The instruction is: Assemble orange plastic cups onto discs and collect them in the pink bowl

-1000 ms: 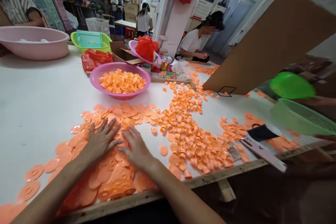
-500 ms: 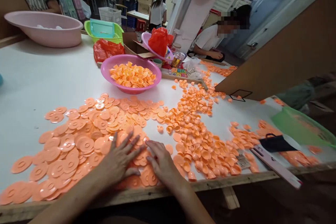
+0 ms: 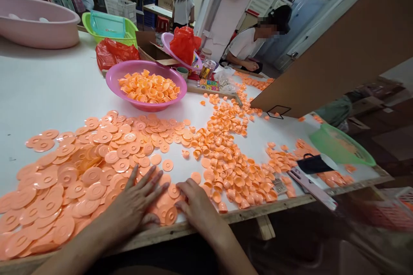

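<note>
Flat orange plastic discs with a raised ring, like toy saucers [image 3: 91,175], lie in a wide overlapping pile on the left half of the white table. My left hand [image 3: 135,200] rests palm down on the near right part of this pile, its fingers spread and open. Close beside it, my right hand [image 3: 198,208] has slightly bent fingers, with the thumb apart and fingertips touching the saucers at the pile's edge. I see nothing gripped in it. To the right of my hands, small orange cups [image 3: 232,172] form a dense heap, with a few saucers at its left edge.
A pink basin [image 3: 112,84] of orange cups stands behind the saucers. Farther back are a red bag [image 3: 112,53], a green basket [image 3: 87,23] and a larger pink tub [image 3: 61,34]. A cardboard panel [image 3: 322,60] leans at right, near a green tray [image 3: 329,137]. Another person sits behind.
The camera view has shifted, so the table items appear farther left. My left hand has moved slightly toward me over the saucers, and several now lie loose beyond its fingers.
</note>
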A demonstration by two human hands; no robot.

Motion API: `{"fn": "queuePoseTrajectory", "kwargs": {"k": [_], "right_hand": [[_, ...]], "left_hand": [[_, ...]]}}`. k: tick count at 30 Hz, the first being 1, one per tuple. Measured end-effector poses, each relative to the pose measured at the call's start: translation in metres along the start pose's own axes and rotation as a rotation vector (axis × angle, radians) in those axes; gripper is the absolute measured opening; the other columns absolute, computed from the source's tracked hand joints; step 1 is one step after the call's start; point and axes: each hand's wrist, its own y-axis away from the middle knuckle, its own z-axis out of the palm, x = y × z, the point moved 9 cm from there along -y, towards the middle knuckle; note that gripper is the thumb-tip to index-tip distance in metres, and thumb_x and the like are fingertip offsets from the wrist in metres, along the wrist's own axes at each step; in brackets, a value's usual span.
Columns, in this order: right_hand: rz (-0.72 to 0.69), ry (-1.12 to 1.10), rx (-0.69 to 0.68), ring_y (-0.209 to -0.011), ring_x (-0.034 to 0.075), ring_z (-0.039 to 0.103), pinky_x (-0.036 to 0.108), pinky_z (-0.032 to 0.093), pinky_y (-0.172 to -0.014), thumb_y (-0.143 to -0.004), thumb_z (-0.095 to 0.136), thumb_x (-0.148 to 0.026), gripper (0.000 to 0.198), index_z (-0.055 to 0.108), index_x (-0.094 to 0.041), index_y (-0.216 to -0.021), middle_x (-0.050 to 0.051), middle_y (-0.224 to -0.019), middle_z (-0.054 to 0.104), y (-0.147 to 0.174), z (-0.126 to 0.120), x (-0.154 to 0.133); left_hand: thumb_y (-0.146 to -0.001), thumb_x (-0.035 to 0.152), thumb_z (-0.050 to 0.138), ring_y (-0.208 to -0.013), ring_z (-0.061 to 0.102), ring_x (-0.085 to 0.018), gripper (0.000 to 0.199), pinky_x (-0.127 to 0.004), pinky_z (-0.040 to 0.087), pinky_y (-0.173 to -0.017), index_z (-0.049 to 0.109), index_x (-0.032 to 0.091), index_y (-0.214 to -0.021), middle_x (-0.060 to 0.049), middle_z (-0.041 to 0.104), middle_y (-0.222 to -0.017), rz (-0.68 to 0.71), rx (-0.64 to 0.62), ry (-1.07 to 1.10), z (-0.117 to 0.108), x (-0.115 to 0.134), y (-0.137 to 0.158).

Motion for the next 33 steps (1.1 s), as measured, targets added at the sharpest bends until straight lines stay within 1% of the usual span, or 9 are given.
{"fn": "queuePoseTrajectory", "kwargs": {"k": [3,6,9,14,17,19,22,27,33], "right_hand": [[-0.044,-0.041,0.023,-0.082,0.019,0.063,0.029,0.046,-0.076,-0.085,0.061,-0.014,0.016,0.070,-0.021,-0.096,0.003,-0.085,0.068,-0.023,-0.012,-0.004],[-0.014,0.033,0.219,-0.086,0.020,0.062,0.031,0.046,-0.080,-0.086,0.059,-0.012,0.022,0.068,-0.018,-0.105,0.007,-0.096,0.066,-0.052,-0.043,0.010],[-0.046,0.141,0.255,-0.092,0.021,0.057,0.032,0.045,-0.082,-0.081,0.063,-0.009,0.029,0.065,-0.016,-0.109,0.009,-0.104,0.061,-0.082,-0.048,0.016],[-0.084,0.144,0.243,-0.086,0.019,0.055,0.030,0.044,-0.080,-0.075,0.061,-0.007,0.015,0.065,-0.016,-0.087,0.006,-0.088,0.062,-0.097,-0.040,0.022],[-0.037,0.056,0.302,-0.073,0.017,0.056,0.027,0.043,-0.069,-0.076,0.055,-0.010,0.016,0.066,-0.017,-0.084,0.004,-0.077,0.064,-0.082,-0.050,0.036],[0.016,-0.018,0.365,-0.071,0.017,0.059,0.027,0.044,-0.067,-0.078,0.050,-0.013,0.022,0.069,-0.018,-0.087,0.004,-0.076,0.066,-0.071,-0.058,0.048],[0.026,-0.132,0.423,-0.076,0.018,0.063,0.029,0.048,-0.071,-0.080,0.045,-0.014,0.029,0.072,-0.019,-0.091,0.006,-0.084,0.070,-0.064,-0.061,0.056],[0.026,-0.378,0.371,-0.071,0.017,0.064,0.029,0.052,-0.066,-0.074,0.050,-0.014,0.028,0.074,-0.019,-0.087,0.005,-0.081,0.067,-0.077,-0.046,0.044],[0.141,-0.524,0.117,-0.043,0.010,0.052,0.019,0.040,-0.042,-0.067,0.059,-0.014,0.007,0.064,-0.018,-0.068,-0.005,-0.054,0.057,-0.102,-0.016,0.036]], "left_hand": [[-0.080,0.061,0.061,-0.145,0.025,-0.035,0.076,-0.062,-0.010,-0.115,0.036,0.036,-0.147,-0.010,0.038,-0.153,-0.090,0.030,-0.084,-0.007,-0.032,0.013],[-0.069,0.064,0.071,-0.145,0.023,-0.041,0.078,-0.067,-0.011,-0.112,0.052,0.033,-0.138,-0.012,0.041,-0.151,-0.229,0.124,-0.106,-0.023,-0.059,0.023],[-0.069,0.054,0.076,-0.144,0.025,-0.039,0.064,-0.065,-0.005,-0.115,0.062,0.031,-0.127,-0.012,0.045,-0.149,-0.240,0.143,-0.002,-0.020,-0.041,0.015],[-0.072,0.029,0.077,-0.138,0.041,-0.034,0.042,-0.061,0.008,-0.118,0.069,0.032,-0.113,-0.010,0.059,-0.136,-0.087,0.083,0.348,0.003,0.016,-0.011],[-0.073,0.031,0.076,-0.134,0.044,-0.035,0.026,-0.060,0.014,-0.118,0.074,0.031,-0.099,-0.008,0.063,-0.130,-0.140,0.071,0.425,0.001,0.006,-0.005],[-0.079,0.032,0.071,-0.128,0.050,-0.032,0.013,-0.051,0.030,-0.114,0.075,0.030,-0.091,-0.008,0.065,-0.126,-0.201,0.114,0.462,-0.007,-0.009,0.001],[-0.082,0.027,0.064,-0.100,0.060,-0.026,0.010,-0.036,0.048,-0.089,0.074,0.027,-0.083,-0.009,0.069,-0.103,-0.323,0.206,0.445,-0.016,-0.029,-0.002],[-0.071,0.022,0.068,-0.069,0.047,-0.019,0.019,-0.030,0.038,-0.068,0.059,0.021,-0.055,-0.005,0.056,-0.071,-0.418,0.277,0.429,-0.011,-0.031,-0.039],[-0.077,0.016,0.058,-0.073,0.051,-0.017,0.007,-0.027,0.033,-0.066,0.060,0.019,-0.072,-0.003,0.055,-0.082,-0.542,0.212,0.378,-0.006,-0.043,-0.062]]}}
